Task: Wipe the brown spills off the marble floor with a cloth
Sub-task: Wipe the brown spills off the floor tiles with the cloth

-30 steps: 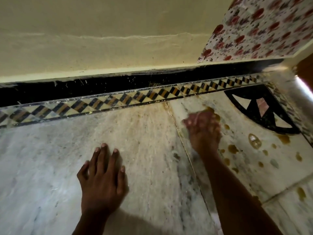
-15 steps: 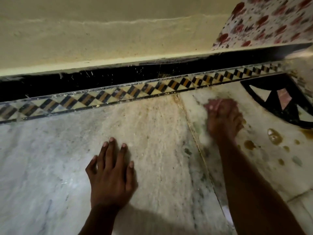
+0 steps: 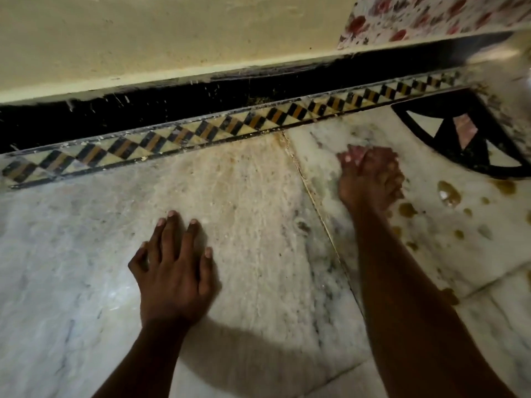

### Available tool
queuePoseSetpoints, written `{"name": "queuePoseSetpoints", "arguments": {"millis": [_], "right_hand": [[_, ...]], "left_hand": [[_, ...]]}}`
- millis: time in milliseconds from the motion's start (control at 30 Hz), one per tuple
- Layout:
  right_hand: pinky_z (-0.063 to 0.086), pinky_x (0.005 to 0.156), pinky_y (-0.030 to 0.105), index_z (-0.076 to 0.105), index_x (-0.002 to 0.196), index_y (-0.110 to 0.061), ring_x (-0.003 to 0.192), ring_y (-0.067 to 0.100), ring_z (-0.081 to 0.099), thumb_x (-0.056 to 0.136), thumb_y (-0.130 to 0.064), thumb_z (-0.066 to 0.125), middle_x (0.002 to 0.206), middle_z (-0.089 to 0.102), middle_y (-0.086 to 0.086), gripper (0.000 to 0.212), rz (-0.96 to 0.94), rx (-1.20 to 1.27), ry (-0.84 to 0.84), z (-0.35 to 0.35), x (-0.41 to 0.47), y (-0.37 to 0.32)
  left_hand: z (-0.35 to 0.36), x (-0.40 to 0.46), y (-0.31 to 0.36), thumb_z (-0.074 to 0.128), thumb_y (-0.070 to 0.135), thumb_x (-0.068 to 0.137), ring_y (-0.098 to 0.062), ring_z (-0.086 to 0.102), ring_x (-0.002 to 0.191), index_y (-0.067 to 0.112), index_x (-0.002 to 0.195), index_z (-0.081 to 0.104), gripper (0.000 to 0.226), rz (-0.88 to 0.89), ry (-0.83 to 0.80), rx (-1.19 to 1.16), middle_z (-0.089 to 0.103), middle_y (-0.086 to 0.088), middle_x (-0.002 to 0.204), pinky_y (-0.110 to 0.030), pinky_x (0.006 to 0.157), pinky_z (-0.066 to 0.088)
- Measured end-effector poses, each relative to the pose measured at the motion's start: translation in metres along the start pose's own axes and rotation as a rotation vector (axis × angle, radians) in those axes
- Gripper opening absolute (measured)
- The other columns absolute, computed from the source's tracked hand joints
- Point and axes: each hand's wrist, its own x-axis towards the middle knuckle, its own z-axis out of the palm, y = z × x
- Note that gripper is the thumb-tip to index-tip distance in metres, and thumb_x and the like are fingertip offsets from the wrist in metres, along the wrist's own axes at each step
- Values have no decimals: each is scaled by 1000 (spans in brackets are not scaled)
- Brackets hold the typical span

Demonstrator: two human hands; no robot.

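The marble floor (image 3: 86, 268) runs pale and veined up to a chequered inlay border (image 3: 201, 136), a black skirting strip and a cream wall (image 3: 143, 38), with floral fabric (image 3: 431, 15) hanging at the far right corner.

Nearest the camera, the left hand (image 3: 172, 271) lies flat on the floor with its fingers spread and nothing in it, propping the person's weight on the slab left of the joint line.

Further out and across that joint, the right hand (image 3: 370, 176) is bunched and blurred with motion. The cloth cannot be made out clearly; only a pale smear shows at its fingertips, so whether it grips the cloth cannot be told for certain.

Compared with a second ago, this hand has travelled away from the joint and toward the black fan-shaped inlay (image 3: 459, 133), and several of the small drops that lay beside it then no longer show near the wrist.

The brown spills (image 3: 448, 192) that remain sit just right of the right hand: one large puddle with a glint, smaller drops scattered below it, and another patch (image 3: 502, 186) close to the inlay's edge. More stains lie along the floor's right edge.

The job looks partly done, with the thickest spill probably next in the hand's path.
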Motion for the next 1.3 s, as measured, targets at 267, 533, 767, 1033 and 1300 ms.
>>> {"name": "queuePoseSetpoints", "arguments": {"millis": [267,533,767,1033,1300], "right_hand": [[4,131,60,-7,160,-57,165,38,4,107,-71,30,181,-1,5,66,-499,-109,-110,24,-81,17],[-6,127,69,13,169,-33,161,52,-9,107,-67,26,179,-10,15,72,-47,2,-85,1,-39,4],[4,129,65,7,168,-44,163,46,2,104,-74,30,180,-4,11,74,-379,-190,-119,-8,-88,104],[9,129,67,-1,169,-41,163,43,7,107,-65,27,180,-1,8,72,-537,-216,-132,-6,-79,129],[-1,130,66,5,170,-37,163,46,-2,102,-76,20,179,-7,13,80,-90,-95,-52,-33,-22,154]], "left_hand": [[-5,-1,1,33,50,105,-32,26,161,21,162,42,64,7,-3,-4,25,-13,177,-56,119,25],[-1,-4,0,32,52,104,-33,30,156,25,161,37,63,28,23,27,26,-12,174,-53,116,26],[-10,-13,9,45,38,97,-36,45,151,10,151,52,61,253,53,-87,50,-16,161,-57,117,38],[24,-15,139,35,51,107,-26,11,168,19,172,17,75,425,-102,-134,12,-4,182,-48,134,15],[43,-26,163,17,59,108,-23,11,168,22,170,22,72,380,-110,-69,14,0,181,-50,135,13]]}}
